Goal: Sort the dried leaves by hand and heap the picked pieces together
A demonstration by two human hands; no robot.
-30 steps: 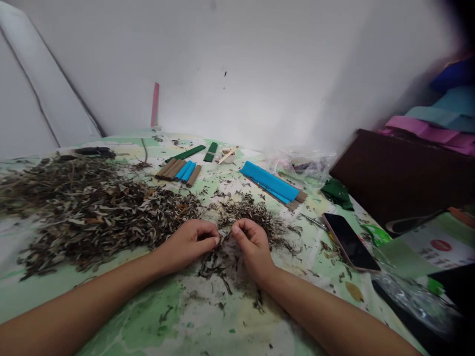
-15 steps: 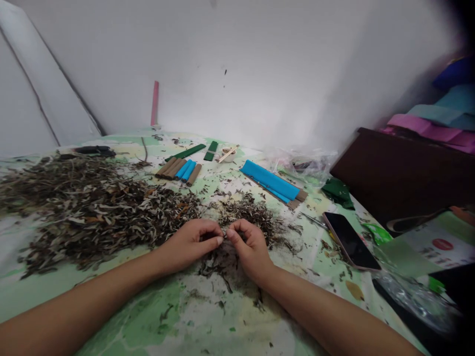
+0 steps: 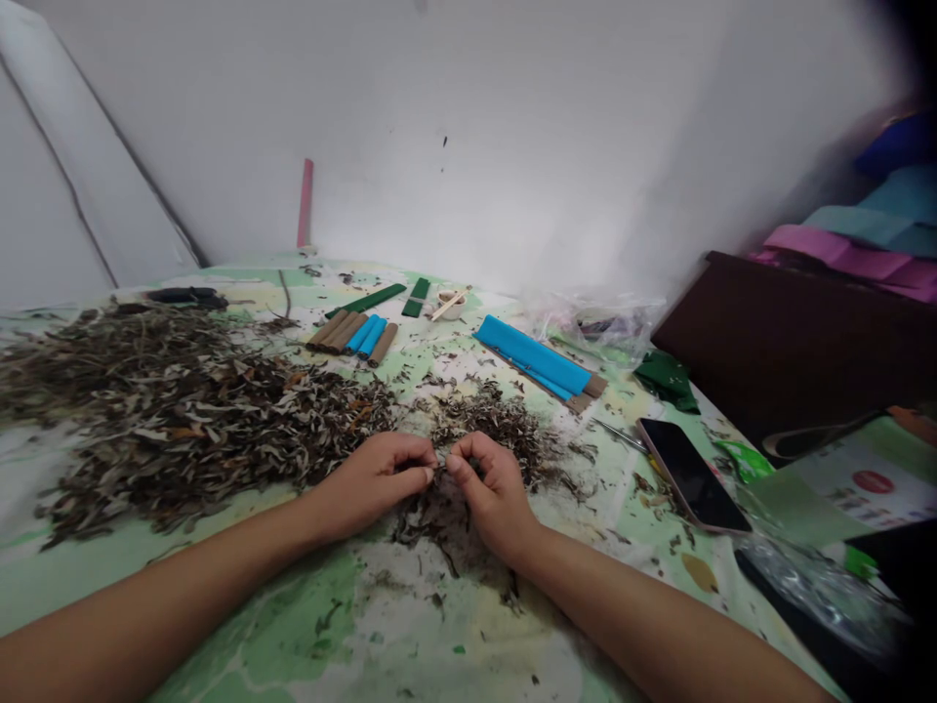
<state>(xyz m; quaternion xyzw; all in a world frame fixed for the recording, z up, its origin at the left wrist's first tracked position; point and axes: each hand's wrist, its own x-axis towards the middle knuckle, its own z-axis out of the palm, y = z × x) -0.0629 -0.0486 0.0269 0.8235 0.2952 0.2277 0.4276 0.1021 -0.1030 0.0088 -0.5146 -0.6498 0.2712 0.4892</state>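
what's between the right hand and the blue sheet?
In the head view, the small leaf pile lies between the right hand and the blue sheet.

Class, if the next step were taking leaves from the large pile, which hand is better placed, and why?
Probably the left hand: it is beside the large pile, while the right hand is farther away, by the small pile.

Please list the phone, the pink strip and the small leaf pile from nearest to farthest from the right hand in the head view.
1. Small leaf pile: just beyond the right hand.
2. Phone: off to the hand's right.
3. Pink strip: far back, to the hand's left, by the wall.
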